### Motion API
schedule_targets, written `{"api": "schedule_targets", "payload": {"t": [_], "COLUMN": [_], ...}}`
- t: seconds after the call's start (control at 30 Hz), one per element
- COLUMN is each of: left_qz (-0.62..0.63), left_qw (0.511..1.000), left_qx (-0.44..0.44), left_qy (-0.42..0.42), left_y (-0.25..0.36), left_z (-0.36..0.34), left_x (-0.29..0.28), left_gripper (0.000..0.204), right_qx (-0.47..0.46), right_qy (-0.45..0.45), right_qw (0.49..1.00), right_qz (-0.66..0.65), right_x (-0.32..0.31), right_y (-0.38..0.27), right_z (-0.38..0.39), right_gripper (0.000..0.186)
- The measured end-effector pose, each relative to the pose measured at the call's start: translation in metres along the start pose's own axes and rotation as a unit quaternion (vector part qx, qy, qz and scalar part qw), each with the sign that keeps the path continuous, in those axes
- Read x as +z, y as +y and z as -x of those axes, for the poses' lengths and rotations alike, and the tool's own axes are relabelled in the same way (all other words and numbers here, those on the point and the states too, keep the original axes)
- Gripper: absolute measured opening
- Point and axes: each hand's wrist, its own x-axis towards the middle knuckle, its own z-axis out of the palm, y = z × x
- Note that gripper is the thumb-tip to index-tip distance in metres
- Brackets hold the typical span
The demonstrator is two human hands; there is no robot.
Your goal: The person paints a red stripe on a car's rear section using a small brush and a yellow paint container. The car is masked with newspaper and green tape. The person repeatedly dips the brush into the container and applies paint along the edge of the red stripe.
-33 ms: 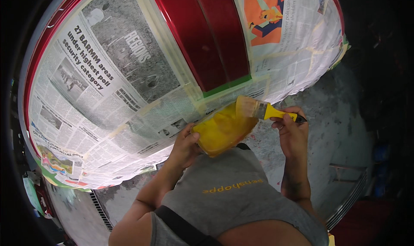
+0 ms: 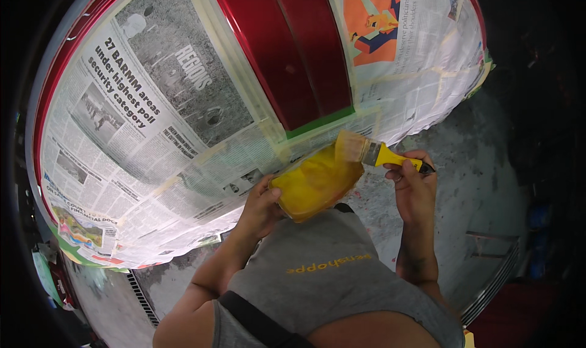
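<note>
My left hand [image 2: 261, 208] is closed on the left end of a clear, shallow container [image 2: 314, 189] smeared with yellow paint. In my right hand [image 2: 412, 183] is a paintbrush with a yellow handle [image 2: 394, 159], gripped between thumb and fingers. Its pale, wide bristles [image 2: 350, 147] rest at the container's upper right rim, slightly blurred. Just beyond lies a curved, glossy red panel [image 2: 299, 55], its lower end edged with green and yellowish masking tape. Newspaper sheets [image 2: 146, 104] cover the surface on both sides of that red strip.
Grey, stained concrete floor [image 2: 464, 183] stretches below and to the right. A metal-framed grating [image 2: 494, 275] lies at the lower right, near dim blue containers [image 2: 538, 244]. Loose newspaper edges [image 2: 421, 125] hang along the masked surface's near side.
The brush head has shifted slightly up and to the right at the container's rim. Both hands keep their holds, and the container has barely moved.
</note>
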Motion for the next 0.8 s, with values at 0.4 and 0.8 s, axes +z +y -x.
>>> {"api": "schedule_targets", "payload": {"t": [0.4, 0.8], "left_qz": [-0.023, 0.021], "left_qw": [0.999, 0.996], "left_qx": [0.016, 0.062], "left_qy": [0.027, 0.052], "left_y": [0.004, -0.001], "left_z": [0.021, 0.041], "left_x": [-0.015, -0.026], "left_gripper": [0.088, 0.079], "right_qx": [-0.264, -0.311], "right_qy": [-0.133, -0.228], "right_qw": [0.864, 0.764], "right_qz": [0.408, 0.517], "right_x": [0.051, 0.061], "right_y": [-0.017, -0.047], "right_z": [-0.086, -0.078], "right_gripper": [0.023, 0.028]}}
